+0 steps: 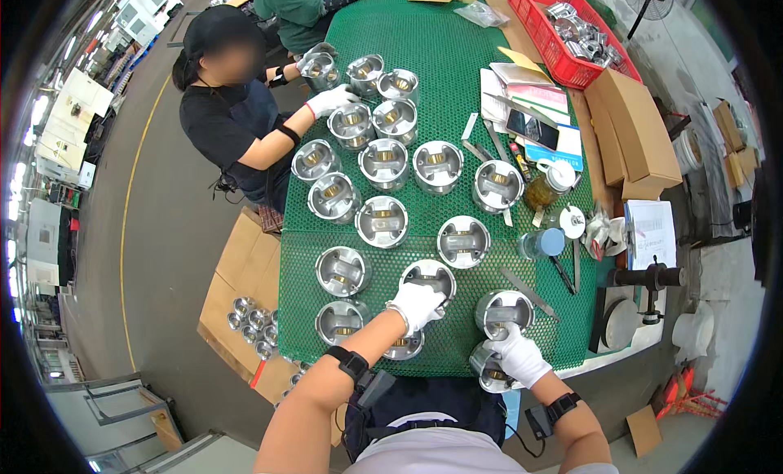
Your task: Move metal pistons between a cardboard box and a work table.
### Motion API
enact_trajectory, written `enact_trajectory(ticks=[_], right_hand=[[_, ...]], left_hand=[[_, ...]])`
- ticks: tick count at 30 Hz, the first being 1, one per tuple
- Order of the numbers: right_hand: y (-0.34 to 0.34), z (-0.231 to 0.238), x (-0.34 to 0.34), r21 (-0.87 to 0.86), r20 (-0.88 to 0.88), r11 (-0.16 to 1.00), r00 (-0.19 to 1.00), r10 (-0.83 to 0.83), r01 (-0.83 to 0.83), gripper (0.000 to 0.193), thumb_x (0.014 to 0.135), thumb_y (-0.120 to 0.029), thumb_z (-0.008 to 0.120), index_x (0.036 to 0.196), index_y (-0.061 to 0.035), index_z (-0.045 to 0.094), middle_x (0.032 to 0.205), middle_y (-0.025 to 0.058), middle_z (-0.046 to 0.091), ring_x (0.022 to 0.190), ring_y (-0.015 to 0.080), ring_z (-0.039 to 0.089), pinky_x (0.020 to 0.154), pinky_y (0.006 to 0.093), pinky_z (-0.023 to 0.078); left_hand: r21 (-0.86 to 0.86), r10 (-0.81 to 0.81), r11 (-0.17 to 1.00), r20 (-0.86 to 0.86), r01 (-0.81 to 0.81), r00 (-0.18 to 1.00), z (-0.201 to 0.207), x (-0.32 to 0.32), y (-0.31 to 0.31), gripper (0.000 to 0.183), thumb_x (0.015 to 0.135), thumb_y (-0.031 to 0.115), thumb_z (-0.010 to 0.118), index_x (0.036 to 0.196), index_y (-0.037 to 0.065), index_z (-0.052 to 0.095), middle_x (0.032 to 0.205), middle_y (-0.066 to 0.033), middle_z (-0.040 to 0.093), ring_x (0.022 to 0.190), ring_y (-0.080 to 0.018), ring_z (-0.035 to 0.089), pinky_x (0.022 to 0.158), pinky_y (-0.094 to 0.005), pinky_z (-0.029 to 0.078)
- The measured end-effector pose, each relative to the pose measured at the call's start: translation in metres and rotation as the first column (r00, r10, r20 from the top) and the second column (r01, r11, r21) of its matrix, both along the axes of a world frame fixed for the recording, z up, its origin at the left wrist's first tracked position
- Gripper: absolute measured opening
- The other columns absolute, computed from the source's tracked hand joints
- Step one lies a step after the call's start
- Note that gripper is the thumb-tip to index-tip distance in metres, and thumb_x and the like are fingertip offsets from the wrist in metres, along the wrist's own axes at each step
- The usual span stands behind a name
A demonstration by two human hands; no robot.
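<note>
Several silver pistons stand crown down on the green perforated mat (pixel 506 221), their hollow undersides facing up. My left hand (pixel 418 306), in a white glove, curls over the near rim of one piston (pixel 428 273); part of its fingers is hidden inside. Another piston (pixel 405 346) lies partly hidden beneath that wrist. My right hand (pixel 519 356), gloved too, has its fingers bent at the near rim of a piston (pixel 504 312) on the right. A further piston (pixel 491 369) sits under and beside this hand at the mat's front edge.
Across the table's left side, a co-worker (pixel 245 107) in white gloves handles a piston (pixel 320 71). On the right lie a phone (pixel 533 129), papers (pixel 522 86), a jar (pixel 545 188) and a blue-lidded cup (pixel 542 244). A red crate (pixel 571 33) of metal parts stands far right, near a cardboard box (pixel 632 131).
</note>
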State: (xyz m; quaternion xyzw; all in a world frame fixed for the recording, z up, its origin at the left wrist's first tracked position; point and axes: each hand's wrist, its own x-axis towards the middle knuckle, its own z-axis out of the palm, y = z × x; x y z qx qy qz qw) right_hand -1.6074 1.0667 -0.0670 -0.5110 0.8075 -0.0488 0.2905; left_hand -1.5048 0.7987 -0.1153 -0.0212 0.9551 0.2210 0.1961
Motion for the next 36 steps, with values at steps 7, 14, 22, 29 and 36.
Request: enact_trajectory(ticks=[7, 14, 22, 29, 36], right_hand=[[-0.032, -0.006, 0.008, -0.023, 0.087, 0.999, 0.996, 0.025, -0.023, 0.020, 0.083, -0.021, 0.056, 0.101, -0.0243, 0.066, 0.123, 0.0156, 0.049, 0.082, 0.0328, 0.064, 0.067, 0.0403, 0.055], [-0.067, -0.017, 0.014, -0.074, 0.060, 0.993, 0.993, 0.098, -0.093, 0.017, 0.083, -0.019, 0.056, 0.097, -0.0192, 0.066, 0.118, 0.0192, 0.052, 0.075, 0.0320, 0.066, 0.061, 0.0405, 0.055], [-0.080, -0.057, 0.019, -0.048, 0.094, 0.997, 0.993, 0.066, -0.062, 0.018, 0.087, -0.024, 0.052, 0.097, -0.0154, 0.065, 0.122, 0.0215, 0.050, 0.081, 0.0341, 0.066, 0.069, 0.0432, 0.055], [-0.078, -0.063, 0.023, -0.118, 0.024, 0.989, 0.995, 0.096, -0.093, 0.017, 0.087, -0.026, 0.054, 0.099, -0.0172, 0.064, 0.126, 0.0203, 0.048, 0.072, 0.0321, 0.067, 0.062, 0.0423, 0.056], [-0.080, -0.051, 0.020, -0.117, -0.012, 0.984, 0.991, 0.135, -0.136, 0.047, 0.077, -0.015, 0.059, 0.122, -0.0308, 0.055, 0.132, 0.0242, 0.042, 0.073, 0.0349, 0.066, 0.060, 0.0413, 0.056]], left_hand=[[-0.008, 0.105, 0.994, 0.019, -0.105, 0.994, -0.008, 0.008, -0.030, 0.029, 0.083, 0.036, 0.062, 0.099, 0.012, 0.063, 0.081, -0.0148, 0.064, 0.074, -0.0323, 0.063, 0.066, -0.0439, 0.050], [-0.078, 0.061, 0.995, 0.047, -0.057, 0.997, -0.013, 0.011, -0.041, 0.033, 0.083, 0.035, 0.062, 0.104, 0.010, 0.060, 0.085, -0.0151, 0.063, 0.075, -0.0324, 0.064, 0.067, -0.0426, 0.051], [-0.013, 0.303, 0.945, -0.338, -0.326, 0.891, 0.022, 0.031, -0.032, 0.034, 0.082, 0.032, 0.064, 0.107, 0.009, 0.061, 0.090, -0.0130, 0.064, 0.081, -0.0300, 0.064, 0.066, -0.0404, 0.053], [-0.034, 0.536, 0.757, -0.539, -0.652, 0.650, 0.050, 0.127, -0.028, 0.024, 0.077, 0.015, 0.068, 0.101, 0.014, 0.067, 0.093, -0.0096, 0.065, 0.074, -0.0278, 0.065, 0.064, -0.0380, 0.054], [0.078, 0.804, 0.474, -0.444, -0.877, 0.395, 0.045, 0.217, -0.013, 0.027, 0.080, 0.016, 0.068, 0.106, 0.017, 0.066, 0.097, -0.0114, 0.065, 0.080, -0.0279, 0.065, 0.067, -0.0369, 0.054]])
